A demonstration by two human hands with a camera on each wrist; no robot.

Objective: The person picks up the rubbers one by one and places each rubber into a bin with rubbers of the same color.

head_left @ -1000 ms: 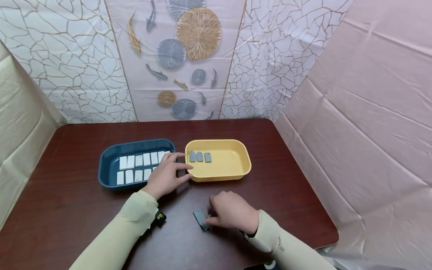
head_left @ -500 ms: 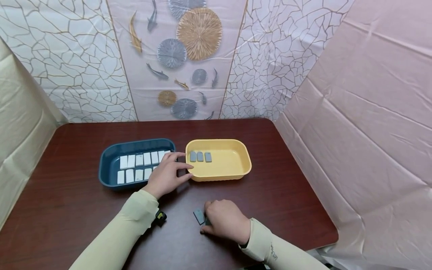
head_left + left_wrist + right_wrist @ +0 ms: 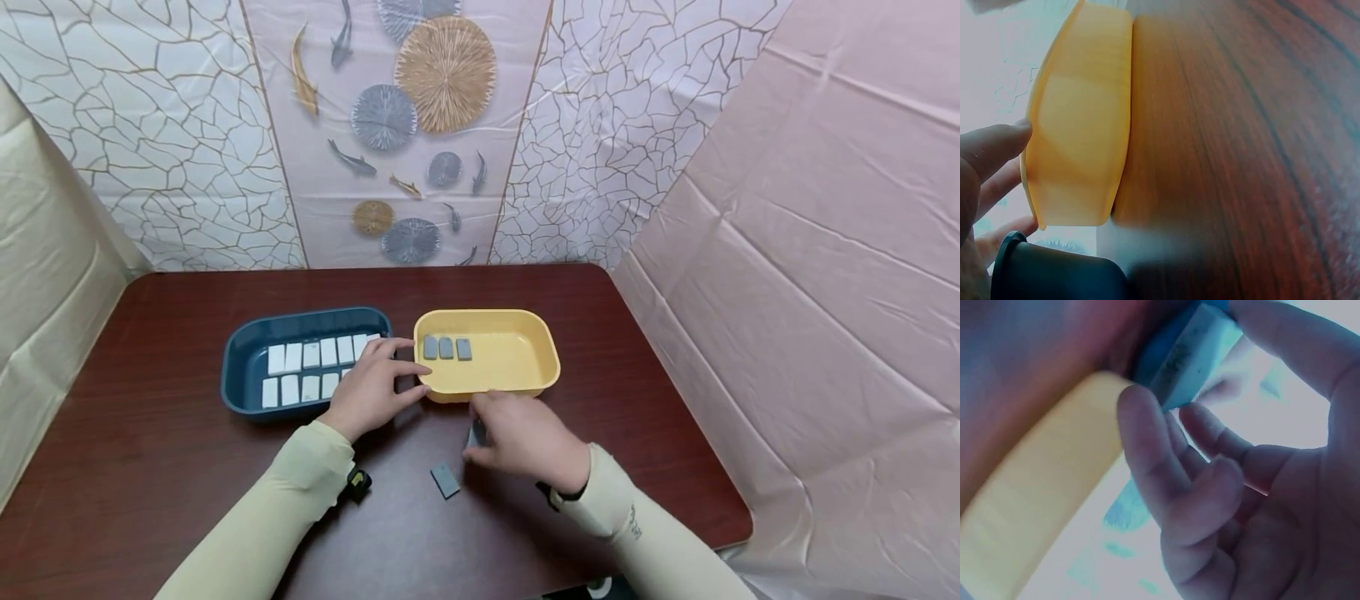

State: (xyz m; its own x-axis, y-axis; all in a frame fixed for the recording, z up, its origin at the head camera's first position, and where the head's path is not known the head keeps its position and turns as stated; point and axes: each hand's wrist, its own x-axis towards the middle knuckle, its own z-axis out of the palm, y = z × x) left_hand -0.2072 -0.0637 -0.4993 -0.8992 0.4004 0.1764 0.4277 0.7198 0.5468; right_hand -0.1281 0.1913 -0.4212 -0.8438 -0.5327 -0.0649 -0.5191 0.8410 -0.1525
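My right hand [image 3: 527,442] is just off the near side of the yellow tray [image 3: 517,367], pinching a small grey tile [image 3: 476,435] between thumb and fingers. In the right wrist view this tile [image 3: 1194,356] looks blue-grey with a paler edge, and the tray's wall is beside the fingers. My left hand [image 3: 372,392] rests its outstretched fingers on the yellow tray's left rim, also seen in the left wrist view. Another grey tile [image 3: 445,481] lies flat on the table. Three grey tiles [image 3: 446,348] stand in a row inside the yellow tray.
A dark blue tray [image 3: 243,367] to the left holds white tiles [image 3: 291,358] in two rows, partly hidden by my left hand. It sits close to the yellow tray on the brown table [image 3: 172,483]. Patterned cloth [image 3: 600,150] hangs behind the table.
My right hand has picked up one of the two grey tiles from the table and moved it forward toward the yellow tray. My left hand has stayed in place.
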